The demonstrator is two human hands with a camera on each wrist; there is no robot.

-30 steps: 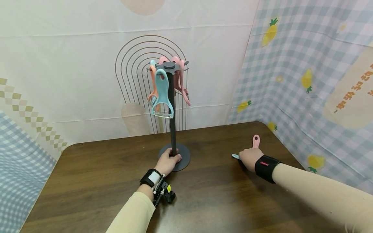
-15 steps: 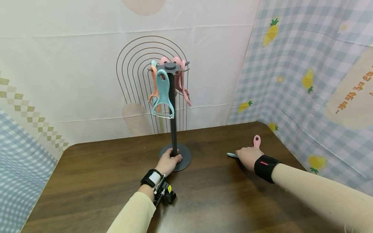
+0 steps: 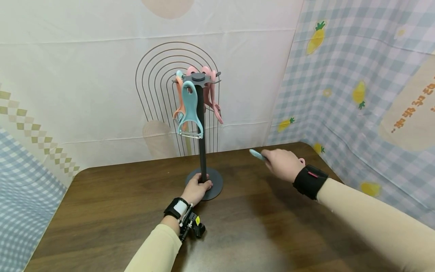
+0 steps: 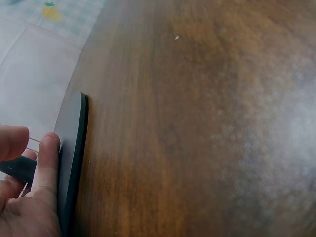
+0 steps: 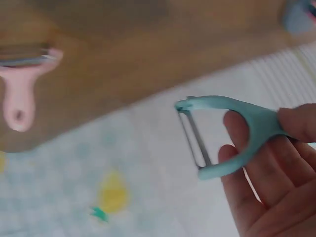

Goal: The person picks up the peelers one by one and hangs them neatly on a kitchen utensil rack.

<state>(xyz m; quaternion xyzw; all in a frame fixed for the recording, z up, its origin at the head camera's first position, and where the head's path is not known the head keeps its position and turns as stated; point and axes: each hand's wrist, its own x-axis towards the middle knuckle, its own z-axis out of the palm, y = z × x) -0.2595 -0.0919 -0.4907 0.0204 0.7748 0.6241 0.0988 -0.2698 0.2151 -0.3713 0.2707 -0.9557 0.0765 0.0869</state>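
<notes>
A dark grey stand (image 3: 202, 155) with a round base rises from the table. My left hand (image 3: 195, 190) grips its post just above the base; in the left wrist view, thumb and fingers lie around the dark post (image 4: 19, 168). Several Y-shaped peelers hang from the hooks at its top: a light blue peeler (image 3: 189, 102) in front, an orange peeler (image 3: 178, 92) beside it, pink peelers (image 3: 212, 94) on the right. Off the table, my right hand (image 3: 283, 165) pinches another light blue peeler (image 5: 264, 121) between thumb and fingers, its metal blade showing in the right wrist view.
A pink peeler (image 5: 20, 91) lies on the brown wooden table (image 3: 112, 211), mostly hidden behind my right hand in the head view. A white patterned cloth (image 3: 85, 98) hangs behind the table, and a checked cloth (image 3: 340, 113) covers the right side.
My right hand has lifted the light blue peeler off the table and moved it up and left, away from the pink peeler. My left hand stays on the stand.
</notes>
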